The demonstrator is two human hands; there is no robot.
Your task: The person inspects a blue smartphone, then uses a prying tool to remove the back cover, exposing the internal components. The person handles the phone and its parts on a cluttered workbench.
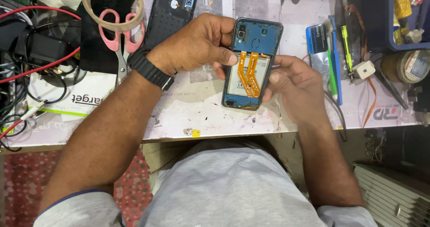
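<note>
Both hands grip the opened phone by its edges, left hand and right hand; it looks light, stiff, with fragile orange ribbons between the fingers.

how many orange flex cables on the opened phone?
2. Both orange flex cables run side by side down the opened phone, over its battery: one on the left, one on the right. Their top ends may be partly hidden by the left hand.

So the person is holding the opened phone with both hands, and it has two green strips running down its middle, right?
Not quite. The two strips running down the middle of the opened phone are orange, not green, as the head view shows. The rest is right: the left hand and the right hand both hold it over the worktable.
</note>
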